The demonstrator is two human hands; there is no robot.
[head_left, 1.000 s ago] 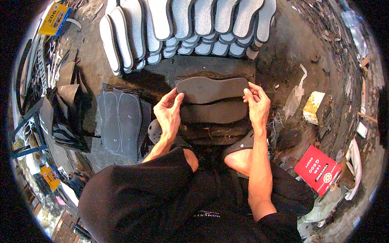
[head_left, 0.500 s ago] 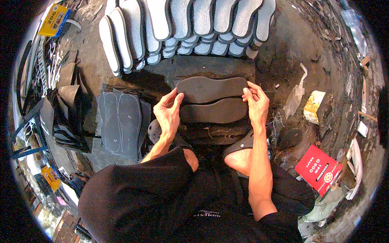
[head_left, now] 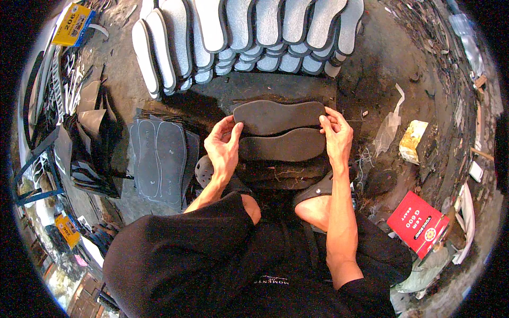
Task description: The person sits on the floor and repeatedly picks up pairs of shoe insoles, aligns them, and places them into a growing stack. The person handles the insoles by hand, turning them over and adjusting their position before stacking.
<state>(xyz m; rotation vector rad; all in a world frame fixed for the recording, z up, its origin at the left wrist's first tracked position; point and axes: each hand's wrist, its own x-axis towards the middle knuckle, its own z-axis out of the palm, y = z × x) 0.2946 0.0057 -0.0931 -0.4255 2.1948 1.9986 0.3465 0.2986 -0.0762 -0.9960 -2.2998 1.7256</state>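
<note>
A dark, shoe-sole-shaped piece (head_left: 279, 116) lies crosswise between my hands. My left hand (head_left: 222, 146) pinches its left end between thumb and fingers. At the opposite end, my right hand (head_left: 338, 135) is closed on the tip of the same sole. Directly below it, on the nearer side, sits a second dark sole (head_left: 282, 146), its far edge against or very near the first. Both rest on or just over a dark work board (head_left: 265, 175); how far the upper one is raised, if at all, I cannot tell.
Several rows of pale grey soles (head_left: 241, 26) with dark edges stand beyond the board. To the left lies a stack of dark sheets (head_left: 164, 164) with sole outlines drawn on top. A red tin (head_left: 419, 223) stands at right, near a yellowish scrap (head_left: 412, 142). Dark offcuts (head_left: 93, 127) fill the left.
Both hands keep their grip on the ends of the upper sole. Hands, soles and surroundings appear only very slightly shifted to the right in the picture.
</note>
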